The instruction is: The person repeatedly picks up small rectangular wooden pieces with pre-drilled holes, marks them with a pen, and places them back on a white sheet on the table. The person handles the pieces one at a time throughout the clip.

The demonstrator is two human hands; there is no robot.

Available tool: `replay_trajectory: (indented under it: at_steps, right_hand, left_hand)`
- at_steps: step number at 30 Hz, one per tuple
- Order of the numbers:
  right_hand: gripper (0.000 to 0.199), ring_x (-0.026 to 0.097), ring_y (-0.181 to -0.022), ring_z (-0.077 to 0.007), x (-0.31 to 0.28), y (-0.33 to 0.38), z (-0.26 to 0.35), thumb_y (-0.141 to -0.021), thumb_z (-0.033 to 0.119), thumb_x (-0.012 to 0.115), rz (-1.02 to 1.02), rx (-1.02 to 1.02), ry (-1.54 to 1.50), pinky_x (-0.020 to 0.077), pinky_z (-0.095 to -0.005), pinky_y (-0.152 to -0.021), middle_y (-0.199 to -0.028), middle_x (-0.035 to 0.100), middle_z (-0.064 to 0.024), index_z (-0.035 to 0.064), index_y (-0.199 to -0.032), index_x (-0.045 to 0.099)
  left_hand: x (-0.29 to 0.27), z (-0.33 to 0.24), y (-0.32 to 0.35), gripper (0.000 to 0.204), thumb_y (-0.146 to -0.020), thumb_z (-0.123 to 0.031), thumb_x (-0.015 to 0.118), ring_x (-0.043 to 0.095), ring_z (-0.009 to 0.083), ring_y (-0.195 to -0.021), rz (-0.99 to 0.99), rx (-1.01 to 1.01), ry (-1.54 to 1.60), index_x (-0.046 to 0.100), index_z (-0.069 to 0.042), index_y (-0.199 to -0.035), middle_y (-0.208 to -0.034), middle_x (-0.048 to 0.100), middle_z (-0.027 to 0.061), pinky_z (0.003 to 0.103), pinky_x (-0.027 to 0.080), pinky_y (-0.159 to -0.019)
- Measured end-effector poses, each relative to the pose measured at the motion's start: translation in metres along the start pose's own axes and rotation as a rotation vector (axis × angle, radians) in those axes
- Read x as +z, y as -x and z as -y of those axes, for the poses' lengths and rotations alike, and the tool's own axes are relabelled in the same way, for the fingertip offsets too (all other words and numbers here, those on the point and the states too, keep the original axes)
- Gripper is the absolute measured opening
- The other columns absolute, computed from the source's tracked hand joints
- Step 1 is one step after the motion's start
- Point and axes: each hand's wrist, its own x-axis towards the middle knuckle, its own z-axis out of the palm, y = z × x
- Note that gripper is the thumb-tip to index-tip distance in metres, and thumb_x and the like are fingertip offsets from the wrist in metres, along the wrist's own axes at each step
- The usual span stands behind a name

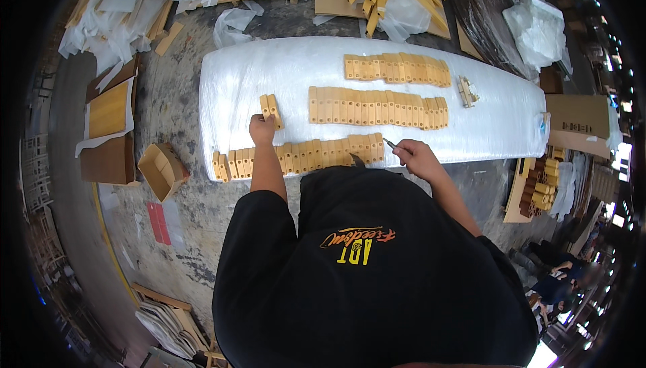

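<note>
Left hand: the left hand (263, 129) has its fingers against the lower end of a pair of honey-coloured, oblong wooden blocks with round holes (269, 107); cannot tell whether it pinches them or only steadies them.
Block pair: just beside the left fingers, at 1 o'clock from that hand, over a long slab wrapped in whitish plastic film (269, 65); from the right hand (416, 158), well apart at 10 o'clock.
Right hand: fingers closed around a slim, dark, pen-like tool (393, 144), its tip pointing to 10 o'clock.
Near row: a long line of matching wooden blocks (323, 154), from 4 to 7 o'clock of the left hand; its right end is near the tool tip, contact unclear.
Other rows: middle row (370, 105) towards 3 o'clock of the left hand, far row (397, 69) at 2.
Block handling: judged light, stiff, sturdy; smooth faces may slide on film.
Block hold: probably best across the long sides, clear of the holes.
</note>
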Motion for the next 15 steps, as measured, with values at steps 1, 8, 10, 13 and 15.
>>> replay_trajectory:
  at_steps: [1, 8, 10, 13, 15]
  right_hand:
    - [0.020, 0.052, -0.052, -0.0091, 0.000, 0.001, -0.002, -0.099, 0.024, 0.065, -0.005, 0.017, -0.015, 0.0416, -0.0279, -0.049, -0.069, 0.062, -0.0020, 0.0044, -0.095, 0.068]
    - [0.020, 0.049, -0.051, -0.0075, -0.006, 0.008, -0.004, -0.100, 0.024, 0.065, -0.009, 0.043, -0.109, 0.0391, -0.0261, -0.047, -0.069, 0.060, -0.0003, 0.0048, -0.094, 0.067]
    - [0.020, 0.050, -0.049, -0.0089, -0.008, 0.011, 0.000, -0.100, 0.023, 0.064, -0.018, 0.003, -0.156, 0.0412, -0.0280, -0.047, -0.069, 0.062, -0.0018, 0.0045, -0.094, 0.068]
    - [0.021, 0.052, -0.051, -0.0106, -0.012, 0.016, 0.019, -0.100, 0.023, 0.063, -0.001, -0.067, -0.212, 0.0437, -0.0298, -0.050, -0.069, 0.063, -0.0029, 0.0037, -0.094, 0.068]
    - [0.020, 0.053, -0.053, -0.0101, -0.015, 0.019, 0.044, -0.101, 0.022, 0.063, -0.002, -0.170, -0.201, 0.0437, -0.0288, -0.051, -0.069, 0.062, -0.0020, 0.0035, -0.095, 0.068]
  left_hand:
    - [-0.003, 0.001, -0.004, 0.041, -0.084, -0.027, 0.079, 0.072, 0.0328, -0.086, 0.034, -0.030, 0.027, 0.068, 0.005, -0.107, -0.096, 0.073, 0.0212, 0.040, 0.057, -0.080]
    - [-0.037, -0.004, -0.002, 0.041, -0.088, -0.018, 0.076, 0.070, 0.0244, -0.085, 0.058, -0.070, 0.299, 0.058, 0.005, -0.117, -0.101, 0.070, 0.0183, 0.036, 0.057, -0.073]
    - [-0.039, -0.024, 0.019, 0.045, -0.090, -0.012, 0.074, 0.070, 0.0226, -0.086, 0.186, -0.068, 0.573, 0.051, 0.004, -0.126, -0.105, 0.069, 0.0182, 0.035, 0.058, -0.071]
    - [-0.031, -0.078, 0.069, 0.048, -0.091, -0.004, 0.071, 0.069, 0.0199, -0.081, 0.394, 0.084, 0.705, 0.045, 0.002, -0.131, -0.103, 0.066, 0.0158, 0.033, 0.059, -0.068]
    - [-0.025, -0.111, 0.099, 0.044, -0.092, -0.003, 0.070, 0.067, 0.0192, -0.075, 0.583, 0.170, 0.744, 0.049, 0.002, -0.130, -0.098, 0.065, 0.0121, 0.033, 0.059, -0.067]
